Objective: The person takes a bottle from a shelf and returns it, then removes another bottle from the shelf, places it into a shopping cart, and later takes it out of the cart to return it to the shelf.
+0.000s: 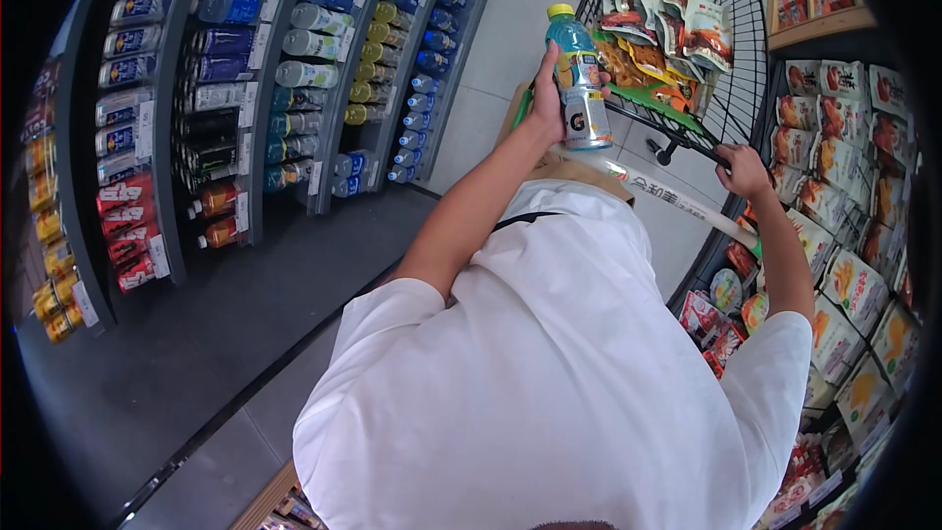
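My left hand (551, 98) is wrapped around a sports drink bottle (581, 79) with a yellow cap, blue-green liquid and a silver label marked with a G. The bottle is upright in front of me, beside the near end of a black wire shopping cart (743, 88). My right hand (743, 171) is closed on the cart's dark handle (694, 145). Inside the cart lie several snack packets (708, 31), some white, some orange and yellow. Part of the cart's near end is hidden behind the bottle and my left hand.
Shelves of bottles and cans (324, 44) stand on the left, with price tags along their edges. On the right, a rack of snack bags (846, 280) runs close to my right arm. A wooden display unit (819, 25) stands beyond the cart. Grey floor tiles (496, 25) show between shelves and cart.
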The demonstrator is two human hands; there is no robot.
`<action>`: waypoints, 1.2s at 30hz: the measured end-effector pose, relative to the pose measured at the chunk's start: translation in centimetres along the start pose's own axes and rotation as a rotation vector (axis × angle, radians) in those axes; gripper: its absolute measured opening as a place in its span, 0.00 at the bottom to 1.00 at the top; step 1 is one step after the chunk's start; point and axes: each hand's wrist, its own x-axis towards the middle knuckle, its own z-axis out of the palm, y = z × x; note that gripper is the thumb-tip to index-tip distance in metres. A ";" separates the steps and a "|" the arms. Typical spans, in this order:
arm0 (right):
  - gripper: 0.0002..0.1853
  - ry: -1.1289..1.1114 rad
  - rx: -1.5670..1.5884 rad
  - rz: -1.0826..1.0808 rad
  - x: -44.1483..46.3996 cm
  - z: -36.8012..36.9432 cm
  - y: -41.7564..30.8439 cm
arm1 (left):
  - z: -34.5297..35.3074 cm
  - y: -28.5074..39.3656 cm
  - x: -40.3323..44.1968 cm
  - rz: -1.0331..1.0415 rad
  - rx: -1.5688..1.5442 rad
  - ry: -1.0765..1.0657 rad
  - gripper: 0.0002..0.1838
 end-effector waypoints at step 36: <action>0.11 -0.004 -0.018 0.004 -0.1 0.1 -0.1 | -0.8 -0.2 -0.1 -0.041 -0.018 0.004 0.41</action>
